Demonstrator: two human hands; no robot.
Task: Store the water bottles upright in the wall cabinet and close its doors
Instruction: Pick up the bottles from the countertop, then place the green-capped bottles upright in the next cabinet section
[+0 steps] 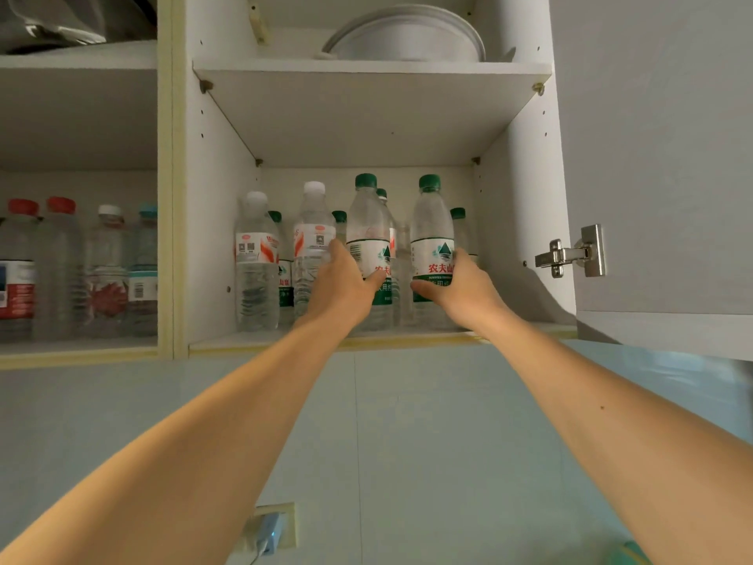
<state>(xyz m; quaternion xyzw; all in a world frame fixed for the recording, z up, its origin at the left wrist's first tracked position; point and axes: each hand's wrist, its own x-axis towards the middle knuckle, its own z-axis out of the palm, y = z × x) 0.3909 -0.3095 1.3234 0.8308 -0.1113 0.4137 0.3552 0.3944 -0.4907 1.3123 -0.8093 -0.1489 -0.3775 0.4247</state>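
Observation:
Both my arms reach up into the open wall cabinet [525,205]. My left hand [342,285] grips a green-capped water bottle [368,230] standing upright on the lower shelf [244,340]. My right hand [460,287] grips a second green-capped bottle [432,234] just to its right, also upright. Two white-capped bottles [256,254] stand at the left of the shelf, and more green-capped bottles [458,222] stand behind, partly hidden.
The right cabinet door [660,157] hangs open with its metal hinge [570,251] showing. A white bowl [407,34] sits on the upper shelf. The neighbouring compartment at left holds several bottles [61,267]. Below are tiled wall and a wall socket [271,530].

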